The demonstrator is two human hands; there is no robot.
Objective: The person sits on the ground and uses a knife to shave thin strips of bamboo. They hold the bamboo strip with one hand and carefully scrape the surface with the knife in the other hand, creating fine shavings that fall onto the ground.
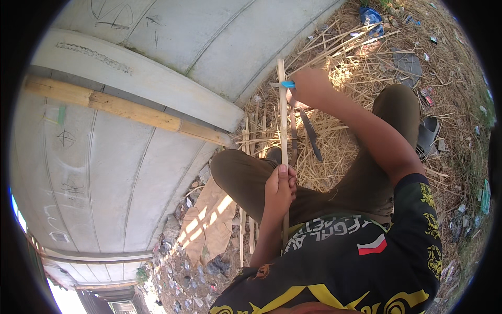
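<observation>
- i see the long, pale bamboo strip (284,125) held in front of the seated person, over the gap between the bent legs in dark trousers (246,180).
- its long axis runs almost straight up my view: the far end points away from the body and shows against the foot of the concrete wall (251,52), and the near end passes below the left hand toward the shirt (334,267).
- the left hand (280,187) is clamped on the strip, thumb lying along it.
- the right hand (312,88) is closed around a blue-handled knife (287,84) near the far end; the knife lies crosswise to the strip, blade sticking out to the left. i cannot tell whether those fingers touch the strip.
- a dark flat blade (311,137) lies slanted on dry shavings (334,157), right of the strip.
- a bamboo pole (136,114) slopes along the wall at left.
</observation>
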